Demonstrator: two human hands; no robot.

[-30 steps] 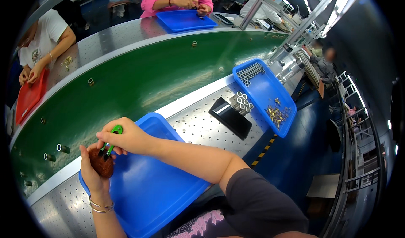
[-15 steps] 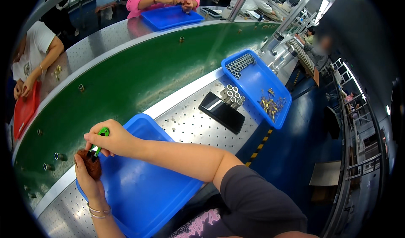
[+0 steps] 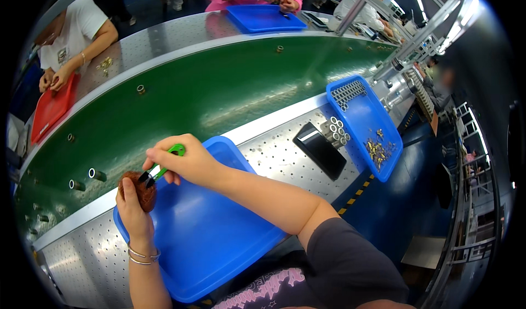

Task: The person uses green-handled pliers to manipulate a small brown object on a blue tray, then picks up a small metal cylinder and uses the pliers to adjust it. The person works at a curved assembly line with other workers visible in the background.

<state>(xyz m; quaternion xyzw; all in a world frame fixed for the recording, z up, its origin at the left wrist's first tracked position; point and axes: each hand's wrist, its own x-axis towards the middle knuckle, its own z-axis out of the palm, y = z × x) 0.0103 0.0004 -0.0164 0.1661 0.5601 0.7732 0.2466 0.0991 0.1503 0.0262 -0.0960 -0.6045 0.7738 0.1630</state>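
Note:
My left hand (image 3: pixel 134 213) is closed around a brown, rough-surfaced, rounded lump (image 3: pixel 138 193), with the thumb lying along its near side. In my right hand (image 3: pixel 186 160) is a green-handled tool (image 3: pixel 176 149) with two black prongs, pinched between thumb and fingers. Those prong tips rest at the upper side of the brown lump; whether they press into it I cannot tell. Both hands are over the left end of a blue tray (image 3: pixel 219 243), whose visible floor is bare. My right forearm crosses above that tray.
Beyond the tray, a green conveyor belt (image 3: pixel 203 98) carries scattered metal sleeves (image 3: pixel 97 174). To the right lie a black phone (image 3: pixel 320 151), upright metal tubes (image 3: pixel 335 131) and another blue tray (image 3: pixel 359 122) of rings and brass bits. Across the belt, people work at red (image 3: pixel 46 121) and blue trays.
The whole view has shifted, so the bench and trays appear farther right. My right hand has drawn back slightly, and the green-handled tool's prongs now show more plainly against the brown lump.

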